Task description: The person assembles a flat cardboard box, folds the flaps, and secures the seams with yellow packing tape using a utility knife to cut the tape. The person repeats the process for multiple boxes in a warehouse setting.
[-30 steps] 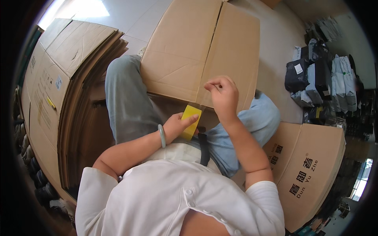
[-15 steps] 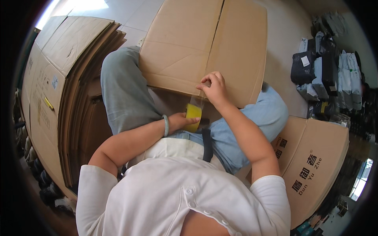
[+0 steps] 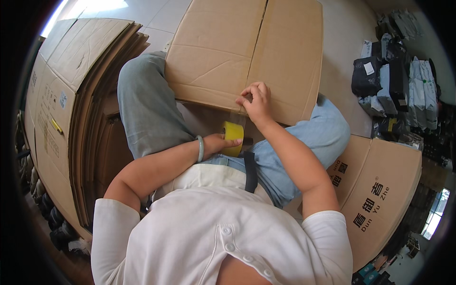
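Observation:
A big brown cardboard box (image 3: 285, 57) lies between my knees, its two flaps meeting along a dark seam. My left hand (image 3: 216, 144) grips a yellow roll of packing tape (image 3: 233, 135) below the box's near edge. From the roll a clear strip of tape (image 3: 236, 116) runs up toward that edge. My right hand (image 3: 259, 102) is at the box's near edge by the seam, thumb and fingertips pinched on the tape's free end.
Flattened cardboard boxes (image 3: 61, 118) stand stacked at my left, with a small yellow object (image 3: 57, 126) on the outer one. Another printed carton (image 3: 380, 199) is at my right. Dark and pale wrapped parcels (image 3: 387, 80) are piled at the far right.
The tape roll has risen slightly toward the box edge. My right hand has shifted a little up and left, still pinching the tape end.

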Demonstrator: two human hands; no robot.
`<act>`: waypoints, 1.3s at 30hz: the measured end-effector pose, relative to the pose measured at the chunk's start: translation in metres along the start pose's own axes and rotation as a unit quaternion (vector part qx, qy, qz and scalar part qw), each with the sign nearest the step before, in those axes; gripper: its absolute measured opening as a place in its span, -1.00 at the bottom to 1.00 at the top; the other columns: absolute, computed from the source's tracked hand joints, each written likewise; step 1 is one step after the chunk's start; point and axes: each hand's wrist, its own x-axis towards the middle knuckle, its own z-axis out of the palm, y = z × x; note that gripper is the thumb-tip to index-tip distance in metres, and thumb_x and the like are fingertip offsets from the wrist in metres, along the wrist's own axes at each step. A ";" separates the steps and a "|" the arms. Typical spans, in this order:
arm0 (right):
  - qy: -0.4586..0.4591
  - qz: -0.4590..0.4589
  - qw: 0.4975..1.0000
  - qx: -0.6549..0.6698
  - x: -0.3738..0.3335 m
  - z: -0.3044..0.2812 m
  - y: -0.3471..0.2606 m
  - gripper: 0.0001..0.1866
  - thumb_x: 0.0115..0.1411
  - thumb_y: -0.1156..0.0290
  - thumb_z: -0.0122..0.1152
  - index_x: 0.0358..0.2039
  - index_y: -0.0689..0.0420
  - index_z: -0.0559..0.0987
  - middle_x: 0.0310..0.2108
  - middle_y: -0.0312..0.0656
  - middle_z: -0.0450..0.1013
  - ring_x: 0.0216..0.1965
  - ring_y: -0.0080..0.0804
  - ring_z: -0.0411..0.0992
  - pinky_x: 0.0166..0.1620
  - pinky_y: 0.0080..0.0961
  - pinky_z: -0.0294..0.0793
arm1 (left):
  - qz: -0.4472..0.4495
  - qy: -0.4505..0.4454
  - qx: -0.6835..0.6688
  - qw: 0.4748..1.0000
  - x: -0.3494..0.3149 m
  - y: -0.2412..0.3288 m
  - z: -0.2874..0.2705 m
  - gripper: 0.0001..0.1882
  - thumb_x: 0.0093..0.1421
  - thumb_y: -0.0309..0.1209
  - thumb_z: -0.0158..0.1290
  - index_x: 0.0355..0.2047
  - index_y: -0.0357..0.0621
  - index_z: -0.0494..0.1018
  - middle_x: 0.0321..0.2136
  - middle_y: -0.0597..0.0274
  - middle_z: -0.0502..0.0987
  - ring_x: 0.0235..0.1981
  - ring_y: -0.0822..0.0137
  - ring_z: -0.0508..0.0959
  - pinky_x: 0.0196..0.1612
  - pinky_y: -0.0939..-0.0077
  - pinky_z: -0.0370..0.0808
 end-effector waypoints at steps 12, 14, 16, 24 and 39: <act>0.202 0.029 0.968 -0.147 0.019 -0.011 -0.015 -0.37 -0.02 0.37 0.30 0.08 0.11 0.28 0.06 0.07 0.18 0.02 0.02 0.17 0.08 -0.15 0.15 | 0.000 -0.001 -0.008 1.000 -0.003 0.004 0.002 -0.51 0.11 -0.06 0.16 -0.13 -0.20 0.43 -0.24 0.24 0.53 -0.25 0.41 0.52 -0.17 0.49 0.47; 0.201 -0.009 0.976 -0.085 0.025 -0.014 -0.012 -0.41 0.05 0.45 0.22 0.10 0.21 0.24 0.07 0.03 0.20 0.09 0.02 0.15 0.14 -0.11 0.11 | 0.001 0.000 -0.001 1.000 -0.004 0.004 0.002 -0.51 0.12 -0.07 0.15 -0.12 -0.20 0.43 -0.24 0.23 0.53 -0.25 0.41 0.52 -0.17 0.49 0.47; -0.033 -0.093 0.995 -0.019 0.009 -0.015 -0.022 -0.39 0.14 0.35 0.13 0.18 0.18 0.18 0.17 0.01 0.13 0.20 -0.04 0.08 0.22 -0.16 0.04 | 0.007 -0.002 -0.001 1.000 -0.002 0.002 0.001 -0.51 0.13 -0.07 0.14 -0.11 -0.20 0.42 -0.24 0.23 0.53 -0.25 0.40 0.52 -0.17 0.49 0.47; -0.287 -0.211 0.919 -0.168 -0.011 -0.008 -0.007 -0.30 0.28 -0.04 -0.26 0.30 0.12 0.01 0.34 -0.06 -0.12 0.35 -0.15 -0.14 0.32 -0.23 -0.16 | 0.021 -0.019 0.015 0.999 0.002 -0.003 -0.002 -0.52 0.14 -0.08 0.14 -0.09 -0.18 0.39 -0.23 0.27 0.52 -0.25 0.43 0.50 -0.15 0.51 0.45; -0.401 -0.262 0.871 -0.104 -0.019 -0.048 0.021 -0.27 0.15 0.23 0.08 0.30 -0.01 0.05 0.33 -0.21 -0.05 0.32 -0.18 -0.04 0.31 -0.23 -0.05 | 0.003 -0.028 -0.022 0.999 -0.004 0.004 -0.002 -0.58 0.15 -0.16 0.14 -0.09 -0.14 0.39 -0.23 0.28 0.52 -0.23 0.42 0.51 -0.14 0.50 0.46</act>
